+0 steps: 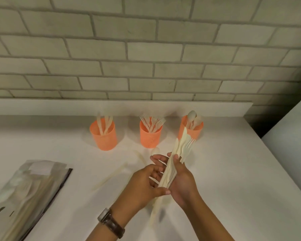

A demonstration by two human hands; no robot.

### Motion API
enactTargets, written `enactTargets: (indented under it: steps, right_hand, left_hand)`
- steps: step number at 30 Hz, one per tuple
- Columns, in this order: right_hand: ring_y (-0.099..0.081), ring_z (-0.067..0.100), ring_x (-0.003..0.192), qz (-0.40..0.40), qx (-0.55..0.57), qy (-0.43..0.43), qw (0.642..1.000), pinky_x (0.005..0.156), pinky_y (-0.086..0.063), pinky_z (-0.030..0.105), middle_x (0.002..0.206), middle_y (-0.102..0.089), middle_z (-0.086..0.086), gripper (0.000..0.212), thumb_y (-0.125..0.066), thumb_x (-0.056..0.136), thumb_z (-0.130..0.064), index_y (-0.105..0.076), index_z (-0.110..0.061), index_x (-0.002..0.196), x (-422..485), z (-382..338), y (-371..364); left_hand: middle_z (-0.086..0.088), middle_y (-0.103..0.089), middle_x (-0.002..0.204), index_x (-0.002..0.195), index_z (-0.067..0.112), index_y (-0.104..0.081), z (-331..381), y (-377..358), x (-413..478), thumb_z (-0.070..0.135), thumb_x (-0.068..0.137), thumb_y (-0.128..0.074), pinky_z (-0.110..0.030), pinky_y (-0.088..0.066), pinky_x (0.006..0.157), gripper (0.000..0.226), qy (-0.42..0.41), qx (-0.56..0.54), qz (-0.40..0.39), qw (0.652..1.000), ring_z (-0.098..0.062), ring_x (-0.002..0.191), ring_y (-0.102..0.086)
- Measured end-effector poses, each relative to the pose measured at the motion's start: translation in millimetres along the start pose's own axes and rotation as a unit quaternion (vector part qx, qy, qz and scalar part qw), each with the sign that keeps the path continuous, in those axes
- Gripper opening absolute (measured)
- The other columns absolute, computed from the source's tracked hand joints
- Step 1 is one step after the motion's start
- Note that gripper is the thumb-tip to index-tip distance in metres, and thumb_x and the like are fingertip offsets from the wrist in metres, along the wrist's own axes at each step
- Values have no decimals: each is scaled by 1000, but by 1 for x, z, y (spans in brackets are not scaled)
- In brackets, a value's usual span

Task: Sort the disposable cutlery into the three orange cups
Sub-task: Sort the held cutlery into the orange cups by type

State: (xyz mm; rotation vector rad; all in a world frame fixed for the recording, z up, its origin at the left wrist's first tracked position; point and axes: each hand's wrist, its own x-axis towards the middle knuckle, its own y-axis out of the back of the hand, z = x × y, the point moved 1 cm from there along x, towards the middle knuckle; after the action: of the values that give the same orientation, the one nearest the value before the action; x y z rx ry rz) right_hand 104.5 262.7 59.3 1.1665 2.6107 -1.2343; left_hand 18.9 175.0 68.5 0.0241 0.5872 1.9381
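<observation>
Centre frame: cutlery bundle (181, 152), fanned for picking, gripped in right hand (182, 185); left hand (144, 183) pinching its lower end.

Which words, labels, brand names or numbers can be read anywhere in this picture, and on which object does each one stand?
No text can be read in this picture.
The white label on the plastic package: too blurred to read.
The wristwatch: no legible mark.
The left orange cup, middle orange cup and right orange cup: no print visible.
The cutlery bundle: no print visible.
</observation>
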Motion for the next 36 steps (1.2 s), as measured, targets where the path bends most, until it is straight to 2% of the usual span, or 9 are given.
enactTargets:
  steps: [3, 6, 10, 14, 18, 22, 27, 32, 36]
  right_hand:
    - [-66, 29, 106, -32, -21, -11, 999, 73, -57, 43, 111, -69, 18, 28, -31, 100, -32, -50, -12, 106, -1, -2, 1]
    - [-63, 24, 113, -62, -63, -15, 996, 90, -52, 49, 114, -69, 16, 32, -29, 101, -31, -47, -11, 117, -1, -5, 2]
    - [-57, 24, 121, -78, -85, -22, 993, 108, -37, 51, 122, -65, 17, 39, -30, 101, -27, -45, -6, 130, 0, -10, 6]
    - [-57, 25, 121, -86, -117, -2, 989, 107, -39, 48, 125, -64, 11, 36, -29, 101, -24, -50, -12, 129, 0, -10, 8]
    - [-58, 26, 119, -70, -152, 8, 986, 108, -38, 48, 126, -64, 8, 35, -34, 100, -27, -56, -14, 125, 0, -7, 9]
    - [-61, 32, 113, -58, -145, 5, 988, 105, -40, 52, 121, -66, 13, 40, -43, 94, -32, -55, -11, 126, -1, -6, 10]
    - [-64, 34, 105, -54, -94, 8, 994, 99, -46, 52, 114, -68, 17, 40, -47, 88, -30, -58, -8, 120, -1, -8, 6]
    - [-65, 35, 104, -49, -78, 10, 996, 94, -48, 48, 111, -69, 18, 30, -41, 94, -25, -56, -7, 114, -3, -11, 3]
    - [-67, 34, 97, -35, -97, 11, 995, 91, -48, 49, 102, -71, 18, 27, -34, 100, -22, -55, -7, 111, -3, -9, 5]
  left_hand:
    - [7, -66, 87, 103, 24, -61, 0, 6, -1, 18, 67, -81, -15, -50, 68, 41, 0, -3, -29, 1000, -5, 71, -61]
    - [-5, -74, 88, 100, 20, -69, -1, 11, -3, 11, 73, -76, -19, -52, 69, 29, 4, -49, -60, 997, -8, 74, -66]
    - [-3, -75, 91, 102, 21, -69, -3, 16, -5, 16, 82, -68, -18, -49, 73, 21, 19, -132, -100, 986, -9, 85, -68]
    - [-3, -67, 81, 109, 14, -61, -4, 15, -5, 11, 93, -52, -27, -51, 75, 19, 40, -187, -89, 978, -14, 76, -65]
    - [3, -56, 82, 112, 18, -53, -2, 11, -6, 15, 98, -40, -23, -44, 68, 20, 39, -123, -40, 991, -10, 65, -50]
    - [2, -55, 87, 106, 15, -52, -1, 15, -6, 12, 99, -38, -22, -41, 63, 17, 38, -155, -25, 987, -10, 61, -45]
    - [2, -54, 78, 113, 8, -55, -4, 15, -6, 10, 98, -38, -21, -40, 57, 23, 53, -259, -34, 964, -10, 55, -43]
    - [-5, -50, 67, 104, 6, -59, -2, 19, -7, 13, 97, -34, -24, -36, 50, 27, 76, -415, -67, 904, -14, 50, -38]
    - [-4, -55, 69, 112, 3, -57, -5, 27, -1, 8, 97, -32, -22, -41, 55, 30, 69, -395, -54, 914, -13, 55, -44]
